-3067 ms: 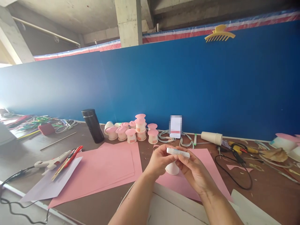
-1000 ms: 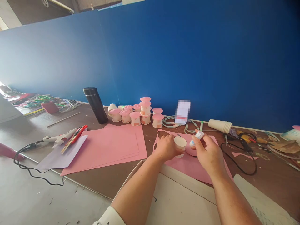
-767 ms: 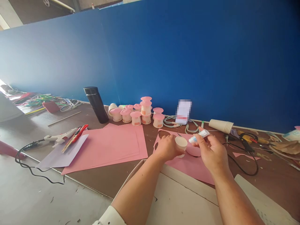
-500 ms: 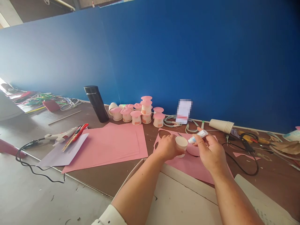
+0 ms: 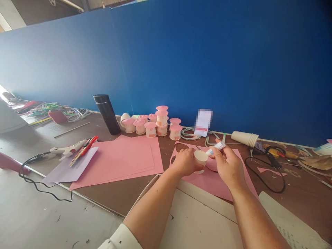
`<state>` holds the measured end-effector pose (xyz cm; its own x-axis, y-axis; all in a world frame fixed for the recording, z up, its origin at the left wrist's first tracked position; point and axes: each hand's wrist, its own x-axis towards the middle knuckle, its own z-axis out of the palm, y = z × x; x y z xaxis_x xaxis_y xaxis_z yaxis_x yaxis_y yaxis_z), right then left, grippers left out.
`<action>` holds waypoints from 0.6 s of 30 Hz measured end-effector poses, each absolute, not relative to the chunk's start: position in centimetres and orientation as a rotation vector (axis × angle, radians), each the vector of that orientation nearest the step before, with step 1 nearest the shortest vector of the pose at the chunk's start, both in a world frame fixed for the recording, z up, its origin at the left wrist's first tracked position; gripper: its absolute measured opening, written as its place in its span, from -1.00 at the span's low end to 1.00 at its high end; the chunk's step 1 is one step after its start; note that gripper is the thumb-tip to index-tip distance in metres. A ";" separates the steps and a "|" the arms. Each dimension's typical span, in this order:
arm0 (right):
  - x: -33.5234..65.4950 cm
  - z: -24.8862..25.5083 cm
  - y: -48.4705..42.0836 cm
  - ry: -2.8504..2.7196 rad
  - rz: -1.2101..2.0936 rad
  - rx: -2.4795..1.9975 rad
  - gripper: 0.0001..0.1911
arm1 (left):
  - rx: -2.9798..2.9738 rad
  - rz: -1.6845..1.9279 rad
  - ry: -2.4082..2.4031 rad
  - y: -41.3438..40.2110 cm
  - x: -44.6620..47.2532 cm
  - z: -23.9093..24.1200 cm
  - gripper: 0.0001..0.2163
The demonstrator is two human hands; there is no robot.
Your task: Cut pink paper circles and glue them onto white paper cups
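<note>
My left hand point(image 5: 184, 163) is closed around a small white paper cup point(image 5: 200, 157), its round end facing up. In my right hand point(image 5: 228, 166) is a white glue tube point(image 5: 216, 148), gripped between thumb and fingers, its tip pointing left at the cup's rim. Whether the tip touches the cup I cannot tell. Beneath both hands lies a pink paper sheet point(image 5: 220, 192). Part of a pink round piece point(image 5: 212, 166) shows between the hands, mostly hidden. Behind stand several paper-cup houses point(image 5: 150, 130) with pink roofs, a few of them stacked.
Pink sheets point(image 5: 124, 157) lie to the left, with a red utility knife point(image 5: 84, 149) and a white glue gun point(image 5: 68, 149) beyond. A black flask point(image 5: 107, 114) stands behind them. Nested paper cups point(image 5: 245, 139), a phone point(image 5: 203, 122) and cables point(image 5: 284, 186) lie rightward. A white box point(image 5: 199, 218) sits in front.
My right hand has moved slightly left with the glue tube, bringing its tip to the cup's rim. The left hand and the cup stay almost where they were.
</note>
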<state>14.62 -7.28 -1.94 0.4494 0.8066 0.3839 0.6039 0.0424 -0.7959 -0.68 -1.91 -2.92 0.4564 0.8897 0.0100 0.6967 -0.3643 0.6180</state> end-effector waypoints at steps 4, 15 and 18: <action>14.6 -2.1 -6.8 -1.262 0.191 -1.657 -0.40 | 2.182 0.466 1.320 -1.9 -0.6 -2.9 -0.44; 14.5 -2.5 -5.9 -1.328 0.261 -1.550 -0.43 | 2.192 0.483 1.325 -1.7 -0.6 -3.1 -0.46; 14.2 -2.3 -6.0 -1.391 0.282 -1.500 -0.45 | 2.193 0.481 1.313 -1.7 -0.6 -3.1 -0.45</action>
